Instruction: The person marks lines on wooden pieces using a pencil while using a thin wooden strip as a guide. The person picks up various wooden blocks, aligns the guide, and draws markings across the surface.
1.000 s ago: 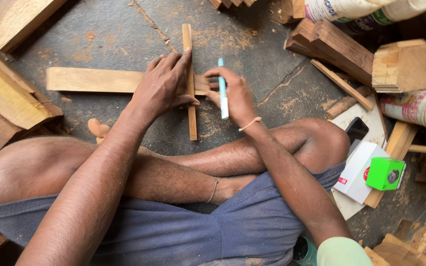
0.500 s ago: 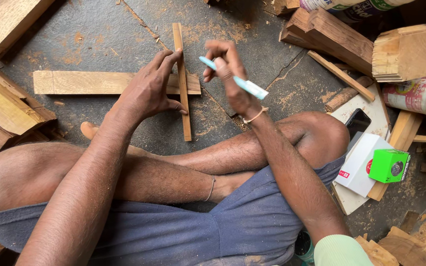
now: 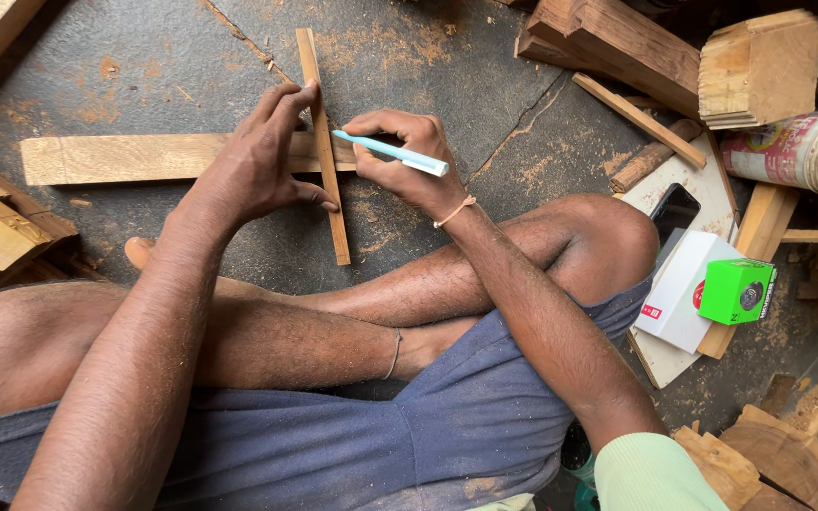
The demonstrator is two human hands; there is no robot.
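Two strips of wood lie crossed on the floor: the left hand [image 3: 257,170] presses the thin slat [image 3: 324,142] flat across the board [image 3: 125,158], while the right hand [image 3: 400,161] grips a pen [image 3: 392,152], tip at the slat. No mark shows yet.

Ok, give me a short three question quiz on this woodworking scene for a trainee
1. True or false: the narrow strip lies across the wider plank.
2. Which of the hands holds the light blue pen?
3. The green box rests on: A) a white box, B) the person's knee, C) a paint tin.

Key
1. True.
2. The right hand; the left hand steadies the strip.
3. A, the white box.
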